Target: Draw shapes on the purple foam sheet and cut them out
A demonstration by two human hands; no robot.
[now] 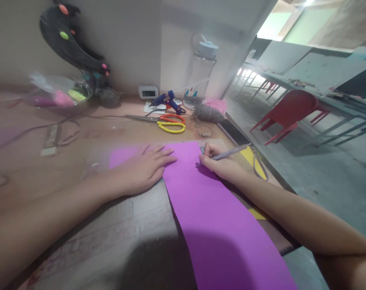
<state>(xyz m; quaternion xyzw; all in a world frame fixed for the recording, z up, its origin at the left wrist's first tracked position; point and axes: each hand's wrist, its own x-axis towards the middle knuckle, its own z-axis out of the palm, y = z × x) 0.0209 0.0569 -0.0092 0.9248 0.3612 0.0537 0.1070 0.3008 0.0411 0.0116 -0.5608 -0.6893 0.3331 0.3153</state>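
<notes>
A long purple sheet of paper [210, 209] runs from the tabletop over the near edge toward me. My left hand [149, 165] lies flat on its far left part, fingers spread. A grey pen or pencil [231, 152] is gripped in my right hand [216, 161], its tip down at the paper's right side. Just beyond the paper lie scissors [171, 123] with one orange and one yellow handle. Yellow paper [251, 155] shows partly from under and beside my right forearm.
Behind the scissors are a blue glue gun [167, 100], a small white digital clock [148, 92] and a clear water bottle [201, 72]. Grey yarn [208, 112] and a phone [233, 132] sit at the right edge. A power strip [50, 139] lies left; red chairs [292, 108] stand beyond.
</notes>
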